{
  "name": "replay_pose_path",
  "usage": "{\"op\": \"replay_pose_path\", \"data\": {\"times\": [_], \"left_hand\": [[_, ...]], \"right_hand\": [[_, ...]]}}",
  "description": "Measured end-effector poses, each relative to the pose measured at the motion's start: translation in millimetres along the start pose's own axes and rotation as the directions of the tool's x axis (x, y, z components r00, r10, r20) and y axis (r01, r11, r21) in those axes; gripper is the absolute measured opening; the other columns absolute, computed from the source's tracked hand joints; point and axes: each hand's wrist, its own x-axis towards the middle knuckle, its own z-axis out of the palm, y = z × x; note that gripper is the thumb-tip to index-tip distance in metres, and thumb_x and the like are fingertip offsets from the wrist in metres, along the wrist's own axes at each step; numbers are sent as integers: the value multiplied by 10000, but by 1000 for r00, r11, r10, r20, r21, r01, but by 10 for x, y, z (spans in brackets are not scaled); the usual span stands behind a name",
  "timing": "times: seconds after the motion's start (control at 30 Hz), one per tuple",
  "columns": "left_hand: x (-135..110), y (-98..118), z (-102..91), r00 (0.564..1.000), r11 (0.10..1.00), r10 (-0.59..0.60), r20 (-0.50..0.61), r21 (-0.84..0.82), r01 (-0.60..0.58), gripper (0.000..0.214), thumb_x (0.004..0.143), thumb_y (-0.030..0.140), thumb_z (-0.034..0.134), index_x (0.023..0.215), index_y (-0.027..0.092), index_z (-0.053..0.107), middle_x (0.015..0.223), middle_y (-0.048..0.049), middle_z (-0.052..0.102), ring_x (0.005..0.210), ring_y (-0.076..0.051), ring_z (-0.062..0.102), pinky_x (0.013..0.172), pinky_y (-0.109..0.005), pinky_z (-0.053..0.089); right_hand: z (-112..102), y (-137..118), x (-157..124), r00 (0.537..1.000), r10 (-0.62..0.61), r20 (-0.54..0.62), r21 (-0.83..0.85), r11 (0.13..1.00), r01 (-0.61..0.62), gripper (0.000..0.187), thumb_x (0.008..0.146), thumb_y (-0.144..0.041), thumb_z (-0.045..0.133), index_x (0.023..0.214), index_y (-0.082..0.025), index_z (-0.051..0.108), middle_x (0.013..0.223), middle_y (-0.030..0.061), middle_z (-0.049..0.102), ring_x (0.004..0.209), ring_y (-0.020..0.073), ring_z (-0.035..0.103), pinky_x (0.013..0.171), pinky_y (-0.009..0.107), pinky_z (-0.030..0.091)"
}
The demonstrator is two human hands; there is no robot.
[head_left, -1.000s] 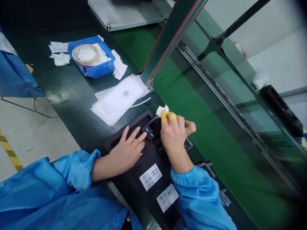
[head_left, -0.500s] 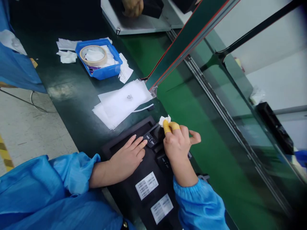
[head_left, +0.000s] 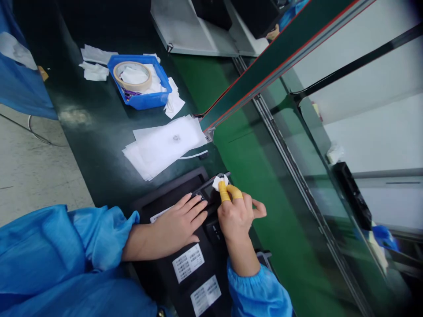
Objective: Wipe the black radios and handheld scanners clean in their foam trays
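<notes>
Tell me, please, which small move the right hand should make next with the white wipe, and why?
Probably a short stroke of the white wipe along the recess near the black device's top edge. The right hand pinches the wipe in yellow-capped fingertips, pressed right at that recess, and the left hand lies flat on the device, steadying it.

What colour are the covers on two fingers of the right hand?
Yellow: the head view shows the finger covers on the right hand, pinching a white wipe.
</notes>
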Motion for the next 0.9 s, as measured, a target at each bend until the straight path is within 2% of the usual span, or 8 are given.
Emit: {"op": "replay_pose_path", "data": {"times": [0.2,0.33,0.47,0.63,0.77,0.9], "left_hand": [[-39,-40,18,998,1000,8,62,-9,-7,544,854,480,563,1260,122,507,1406,-123,436,1320,-283,355,1111,-486,177],[-40,-46,23,997,1000,-5,72,-16,6,507,889,462,507,1270,129,498,1401,-116,444,1317,-271,360,1116,-484,161],[-46,-54,47,998,1000,5,64,-21,-3,496,898,430,494,1277,111,488,1393,-126,450,1314,-272,365,1123,-470,144],[-46,-50,58,999,999,-4,54,-50,6,483,901,400,492,1291,115,473,1392,-106,456,1324,-255,353,1131,-450,145],[-54,-40,71,997,998,-6,74,-60,11,478,907,382,484,1295,104,467,1402,-112,443,1327,-265,345,1122,-446,167],[-63,-42,68,996,997,-23,82,-71,29,472,922,374,453,1321,122,439,1422,-94,421,1350,-251,305,1136,-458,118]], "right_hand": [[-84,211,-92,997,26,-73,-52,998,-29,257,700,-35,486,808,-206,644,831,8,670,741,145,486,790,360,236],[-18,169,53,996,-63,-60,-15,998,62,311,735,-47,474,918,-232,644,903,-8,679,784,135,498,818,361,229],[36,95,211,996,-80,-32,18,997,81,241,734,-46,456,757,-219,622,897,-22,682,817,134,504,855,375,206],[16,181,122,996,-91,7,57,994,90,219,737,-65,447,604,-205,550,870,-37,670,816,121,501,858,365,204],[31,169,145,996,-87,6,50,995,86,222,733,-59,452,615,-209,565,868,-39,667,824,121,512,852,370,200],[51,152,185,996,-84,6,91,992,83,233,740,-51,452,680,-214,606,909,-26,668,853,129,519,852,382,196]]}}
